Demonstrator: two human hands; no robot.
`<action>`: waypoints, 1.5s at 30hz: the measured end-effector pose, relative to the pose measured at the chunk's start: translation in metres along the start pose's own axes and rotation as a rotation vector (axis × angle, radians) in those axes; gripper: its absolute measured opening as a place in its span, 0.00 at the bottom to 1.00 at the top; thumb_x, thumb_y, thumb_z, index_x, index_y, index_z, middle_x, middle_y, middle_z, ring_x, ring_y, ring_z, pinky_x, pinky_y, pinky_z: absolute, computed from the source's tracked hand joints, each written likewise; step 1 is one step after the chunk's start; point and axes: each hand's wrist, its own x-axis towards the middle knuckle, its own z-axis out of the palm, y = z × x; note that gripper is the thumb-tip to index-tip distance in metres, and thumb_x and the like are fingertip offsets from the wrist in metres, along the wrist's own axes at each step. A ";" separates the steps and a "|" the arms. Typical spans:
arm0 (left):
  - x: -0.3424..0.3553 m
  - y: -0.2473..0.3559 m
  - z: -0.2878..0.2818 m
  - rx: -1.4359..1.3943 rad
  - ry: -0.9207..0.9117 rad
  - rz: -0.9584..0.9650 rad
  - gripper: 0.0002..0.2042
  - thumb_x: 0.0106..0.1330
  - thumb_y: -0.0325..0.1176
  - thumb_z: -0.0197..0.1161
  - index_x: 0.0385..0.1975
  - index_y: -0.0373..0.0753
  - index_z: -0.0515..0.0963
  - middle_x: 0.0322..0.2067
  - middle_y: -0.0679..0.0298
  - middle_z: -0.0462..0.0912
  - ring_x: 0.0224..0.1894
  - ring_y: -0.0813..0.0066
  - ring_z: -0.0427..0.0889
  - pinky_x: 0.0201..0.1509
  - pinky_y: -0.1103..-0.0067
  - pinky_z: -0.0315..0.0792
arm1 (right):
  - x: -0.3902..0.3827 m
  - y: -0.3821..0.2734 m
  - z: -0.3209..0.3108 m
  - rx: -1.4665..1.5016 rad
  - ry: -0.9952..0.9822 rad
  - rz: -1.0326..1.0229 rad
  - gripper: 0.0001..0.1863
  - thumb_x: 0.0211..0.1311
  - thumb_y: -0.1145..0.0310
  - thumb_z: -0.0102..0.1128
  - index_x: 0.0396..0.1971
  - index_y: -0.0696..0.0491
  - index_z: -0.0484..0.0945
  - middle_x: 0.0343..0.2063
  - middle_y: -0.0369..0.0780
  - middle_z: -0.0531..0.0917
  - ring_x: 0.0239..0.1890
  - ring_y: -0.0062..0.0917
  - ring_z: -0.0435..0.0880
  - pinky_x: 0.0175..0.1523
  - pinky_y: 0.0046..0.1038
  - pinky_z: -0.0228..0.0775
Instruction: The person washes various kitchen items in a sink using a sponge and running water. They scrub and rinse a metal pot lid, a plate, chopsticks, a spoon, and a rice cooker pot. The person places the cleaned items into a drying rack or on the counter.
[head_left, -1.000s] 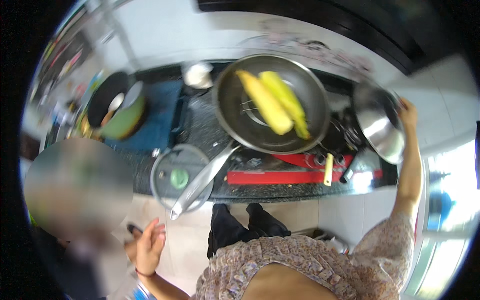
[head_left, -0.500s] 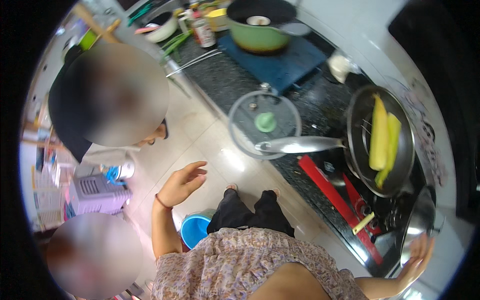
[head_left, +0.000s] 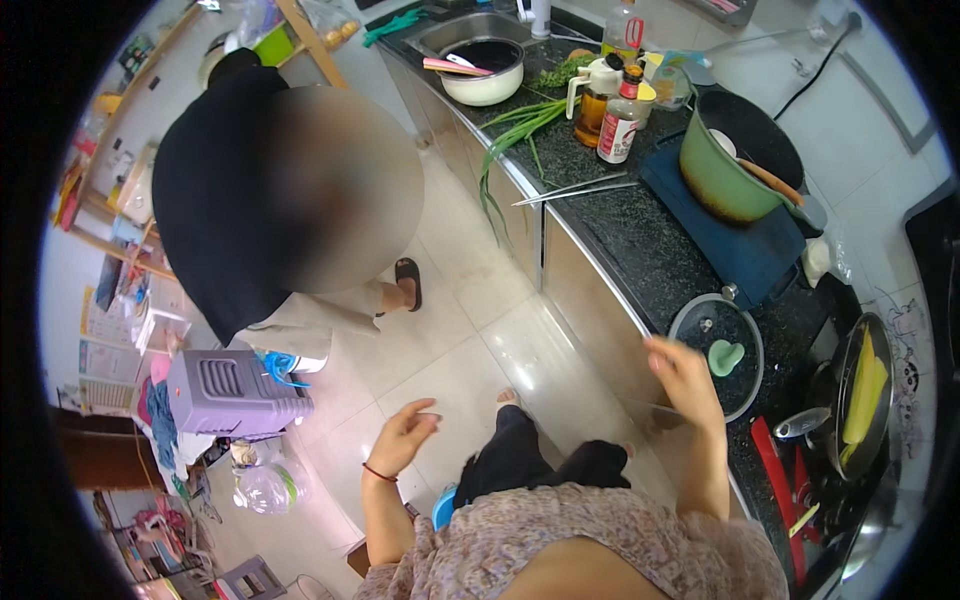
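Observation:
My left hand (head_left: pixel 402 438) is in the air over the floor, with its fingers loosely bent and apart and nothing in them. A thin red band circles that wrist. Farther right, my right hand (head_left: pixel 690 385) is raised at the counter's front edge beside a round glass lid (head_left: pixel 735 325). Its fingers are loosely spread, and I see nothing held in them. A pale green piece (head_left: pixel 725 357) sits on the middle of the lid. Right of it stands a frying pan (head_left: pixel 880 430) with long yellow-green pieces (head_left: pixel 862 390) in it.
A green pot (head_left: pixel 730 185) stands on a blue board (head_left: pixel 700 225). Bottles (head_left: pixel 617 130), spring onions (head_left: pixel 525 130), metal chopsticks (head_left: pixel 580 191) and a white bowl (head_left: pixel 485 88) line the counter toward the sink (head_left: pixel 470 35). A person in black (head_left: pixel 215 190) stands at the left, near a purple appliance (head_left: pixel 235 390).
My right hand has come away from the metal bowl-like thing at the right to the counter edge by the lid. The view has swung left, and the person in black appears nearer the middle.

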 end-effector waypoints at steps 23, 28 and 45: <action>0.273 0.171 -0.145 -0.236 0.036 0.091 0.16 0.64 0.31 0.51 0.51 0.35 0.66 0.40 0.56 0.77 0.41 0.73 0.77 0.47 0.81 0.69 | 0.324 0.018 0.061 -0.608 0.070 -0.146 0.17 0.42 0.78 0.60 0.36 0.48 0.75 0.39 0.40 0.69 0.46 0.36 0.66 0.49 0.38 0.53; 0.350 0.222 -0.150 -0.352 0.004 0.179 0.13 0.65 0.29 0.49 0.48 0.32 0.67 0.39 0.55 0.77 0.40 0.72 0.78 0.48 0.79 0.70 | 0.334 0.022 0.060 -0.598 0.008 -0.097 0.06 0.45 0.77 0.59 0.25 0.51 0.74 0.33 0.37 0.70 0.44 0.32 0.68 0.53 0.38 0.47; 0.572 0.321 -0.250 -0.759 -0.264 -0.129 0.12 0.61 0.30 0.50 0.44 0.39 0.69 0.33 0.59 0.77 0.32 0.72 0.76 0.38 0.73 0.74 | 0.558 -0.175 0.153 1.424 0.330 0.572 0.27 0.64 0.71 0.42 0.61 0.48 0.48 0.30 0.43 0.78 0.21 0.21 0.79 0.19 0.14 0.73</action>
